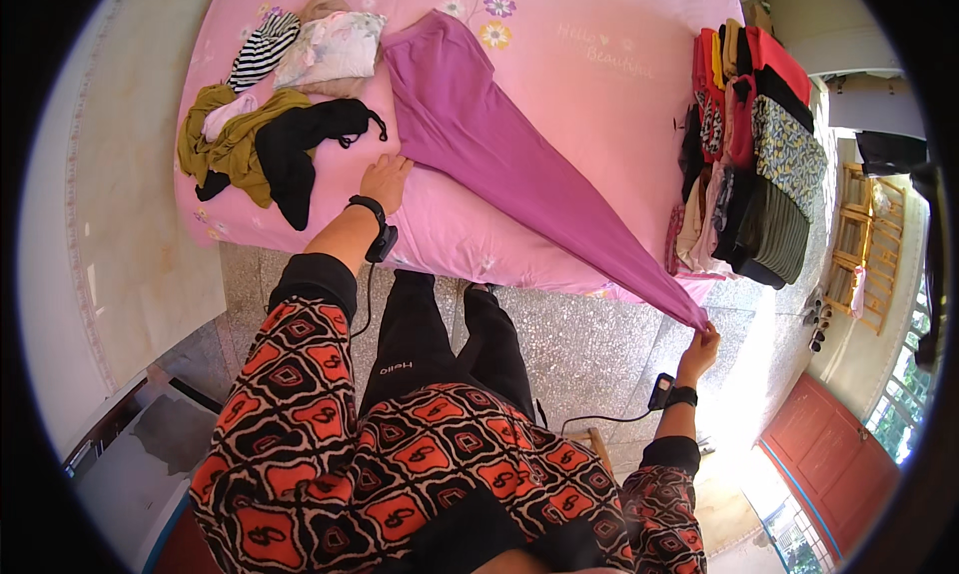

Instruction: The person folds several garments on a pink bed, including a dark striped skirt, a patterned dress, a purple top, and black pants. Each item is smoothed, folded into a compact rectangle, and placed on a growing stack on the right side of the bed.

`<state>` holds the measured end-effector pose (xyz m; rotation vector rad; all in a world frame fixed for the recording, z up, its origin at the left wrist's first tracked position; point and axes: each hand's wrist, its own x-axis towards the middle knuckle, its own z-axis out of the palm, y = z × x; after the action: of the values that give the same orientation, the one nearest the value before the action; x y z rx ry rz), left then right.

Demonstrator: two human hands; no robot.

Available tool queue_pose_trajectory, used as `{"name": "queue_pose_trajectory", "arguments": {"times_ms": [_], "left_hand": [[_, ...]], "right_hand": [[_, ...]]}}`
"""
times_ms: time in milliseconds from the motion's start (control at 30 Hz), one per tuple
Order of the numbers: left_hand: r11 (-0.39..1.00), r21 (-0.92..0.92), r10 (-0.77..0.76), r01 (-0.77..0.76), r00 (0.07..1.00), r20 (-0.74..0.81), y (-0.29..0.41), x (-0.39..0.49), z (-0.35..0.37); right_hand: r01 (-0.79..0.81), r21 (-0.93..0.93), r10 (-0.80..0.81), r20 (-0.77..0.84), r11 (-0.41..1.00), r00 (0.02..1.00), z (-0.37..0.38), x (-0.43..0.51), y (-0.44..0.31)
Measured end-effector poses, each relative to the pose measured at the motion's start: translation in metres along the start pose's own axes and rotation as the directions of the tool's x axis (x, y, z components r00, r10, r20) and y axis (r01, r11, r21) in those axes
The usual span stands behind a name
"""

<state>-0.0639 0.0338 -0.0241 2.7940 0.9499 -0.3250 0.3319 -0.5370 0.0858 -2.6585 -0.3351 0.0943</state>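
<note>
A pair of magenta trousers (498,147) lies lengthwise across the bed, its waist end at the far side and its legs laid together. My right hand (702,349) pinches the leg ends, pulled out past the bed's near edge over the floor. My left hand (386,182) rests on the pink bedsheet (464,214), fingertips at the side edge of the trousers; whether they grip the cloth is not plain. Left of that hand is a loose heap with a black drawstring garment (296,147) and an olive garment (240,150).
Behind the heap lie a striped black-and-white cloth (262,49) and a floral white cloth (333,46). Stacks of folded clothes (779,139) stand along the bed's right side. Speckled floor (584,349) runs in front, with a red door (824,454) at lower right and a wooden rack (861,244) beyond.
</note>
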Motion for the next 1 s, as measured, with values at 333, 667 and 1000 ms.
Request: {"name": "queue_pose_trajectory", "arguments": {"times_ms": [333,667,1000], "left_hand": [[0.935,-0.231,0.316,-0.269,0.928,0.198,0.097,-0.057,0.027],[0.79,-0.587,0.122,-0.178,0.983,-0.134,0.054,0.028,0.005],[0.868,-0.467,-0.172,0.172,0.984,0.043,0.007,0.166,0.017]], "right_hand": [[-0.46,0.031,0.449,-0.289,0.887,0.846,-0.05,-0.056,0.109],[0.287,0.191,-0.238,-0.243,0.939,0.94,0.012,-0.057,-0.098],[0.52,0.281,-0.571,0.144,0.807,0.808,0.216,-0.065,-0.318]]}}
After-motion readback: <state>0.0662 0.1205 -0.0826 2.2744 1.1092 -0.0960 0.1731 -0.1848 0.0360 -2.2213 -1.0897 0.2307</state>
